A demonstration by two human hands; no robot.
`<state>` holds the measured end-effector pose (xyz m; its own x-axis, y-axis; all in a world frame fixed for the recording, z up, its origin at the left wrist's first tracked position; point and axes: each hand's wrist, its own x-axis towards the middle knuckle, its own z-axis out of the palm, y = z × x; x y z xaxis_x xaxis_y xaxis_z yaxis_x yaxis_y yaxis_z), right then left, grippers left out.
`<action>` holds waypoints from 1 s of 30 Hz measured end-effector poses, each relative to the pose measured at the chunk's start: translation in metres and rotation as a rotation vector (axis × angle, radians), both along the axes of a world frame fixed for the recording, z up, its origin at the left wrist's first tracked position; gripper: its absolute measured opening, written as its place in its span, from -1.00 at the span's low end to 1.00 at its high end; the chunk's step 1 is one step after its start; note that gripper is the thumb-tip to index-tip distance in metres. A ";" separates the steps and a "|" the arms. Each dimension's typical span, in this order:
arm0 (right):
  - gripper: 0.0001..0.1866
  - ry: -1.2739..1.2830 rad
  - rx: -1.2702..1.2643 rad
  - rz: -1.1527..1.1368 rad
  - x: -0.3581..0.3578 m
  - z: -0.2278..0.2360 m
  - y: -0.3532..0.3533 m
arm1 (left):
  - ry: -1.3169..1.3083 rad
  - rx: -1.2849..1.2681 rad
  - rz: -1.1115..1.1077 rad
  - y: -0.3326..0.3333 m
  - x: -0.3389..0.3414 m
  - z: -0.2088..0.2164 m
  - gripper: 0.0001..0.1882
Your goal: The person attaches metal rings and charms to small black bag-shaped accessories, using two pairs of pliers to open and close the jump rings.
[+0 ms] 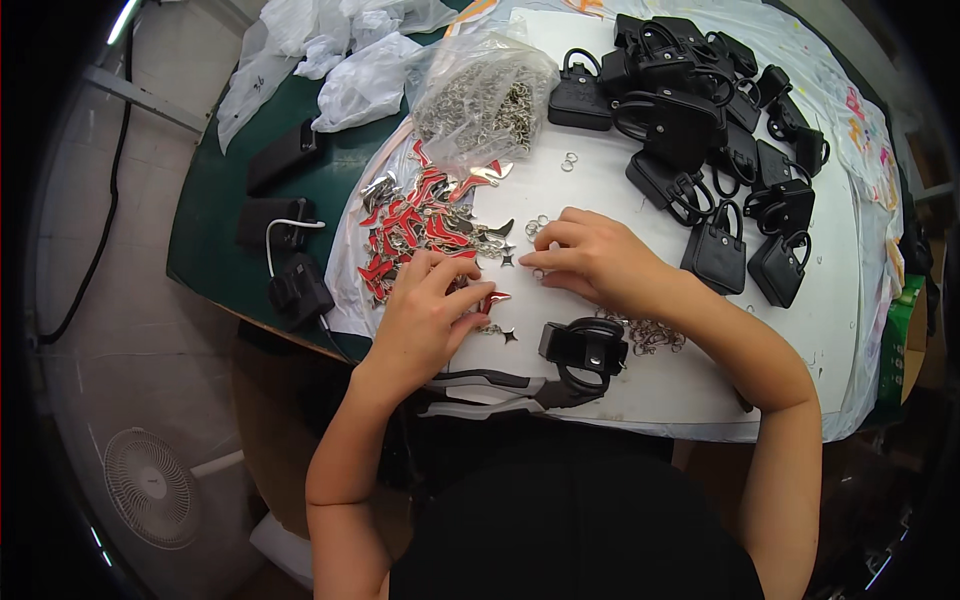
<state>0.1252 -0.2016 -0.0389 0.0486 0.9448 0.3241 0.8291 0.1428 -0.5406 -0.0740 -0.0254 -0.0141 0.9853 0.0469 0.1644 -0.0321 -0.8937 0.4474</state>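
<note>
My left hand [428,310] is at the near edge of a pile of red and silver shoe-shaped charms [410,225], fingers curled. Its thumb and fingertips close on one red charm [493,299], partly hidden under them. A short chain with a dark star pendant [509,336] lies just below. My right hand [600,262] rests on the white board, thumb and index finger around a small metal ring [540,274]. Another dark star [507,260] lies between the hands. Near me are grey-handled pliers [485,390], with a miniature black handbag [585,350] at their head end.
Many miniature black handbags [718,250] are heaped at the right. A clear bag of metal chains [475,105] stands behind the charms. Loose rings [655,335] lie by my right forearm. Black devices with a white cable [295,223] and crumpled plastic bags [365,85] occupy the left.
</note>
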 end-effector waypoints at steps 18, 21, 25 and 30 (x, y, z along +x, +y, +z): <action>-0.91 0.372 -0.024 -0.199 -0.011 0.021 -0.031 | 0.302 -0.094 -0.187 -0.003 0.014 0.007 -0.78; -0.89 0.501 -0.082 -0.247 -0.011 0.035 -0.040 | 0.222 -0.184 -0.076 0.001 0.021 0.009 -0.79; -0.86 0.756 -0.085 -0.305 -0.016 0.046 -0.046 | 0.072 -0.948 0.126 -0.006 0.029 0.015 -0.83; -0.84 1.194 -0.153 -0.362 -0.028 0.062 -0.042 | -0.189 -1.358 0.183 -0.023 0.040 0.030 -0.82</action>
